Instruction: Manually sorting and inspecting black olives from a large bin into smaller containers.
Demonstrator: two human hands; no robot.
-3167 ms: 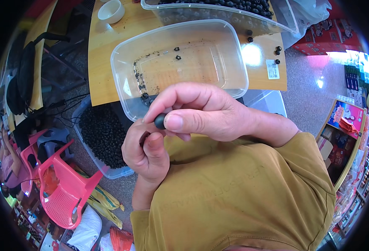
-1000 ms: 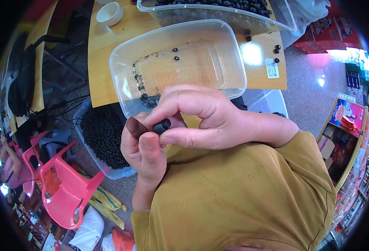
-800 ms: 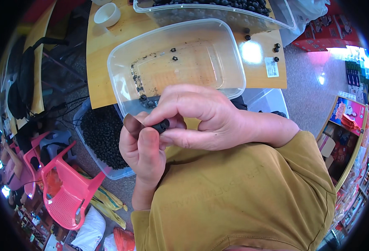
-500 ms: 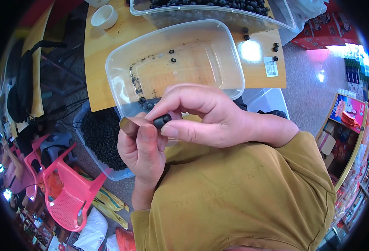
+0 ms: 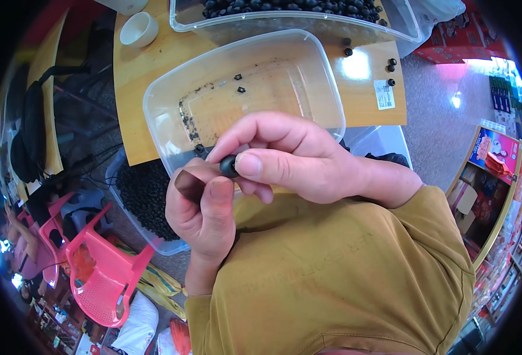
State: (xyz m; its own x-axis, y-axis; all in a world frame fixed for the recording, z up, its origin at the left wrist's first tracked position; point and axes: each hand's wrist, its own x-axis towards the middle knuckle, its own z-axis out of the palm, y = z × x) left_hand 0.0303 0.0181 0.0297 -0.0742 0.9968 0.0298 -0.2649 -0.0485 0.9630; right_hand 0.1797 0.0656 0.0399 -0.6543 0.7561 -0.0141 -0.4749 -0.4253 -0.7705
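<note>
We see a small black part (image 5: 228, 165), rounded and glossy, pinched between thumb and forefinger of the right hand (image 5: 296, 160). Just left of it sits a dark brown piece (image 5: 188, 183), flat-faced, held in the left hand (image 5: 204, 216) at the fingertips. The two pieces look to be touching, though the thumbs hide the joint. Both are held above the near rim of the clear plastic tub (image 5: 172, 97).
</note>
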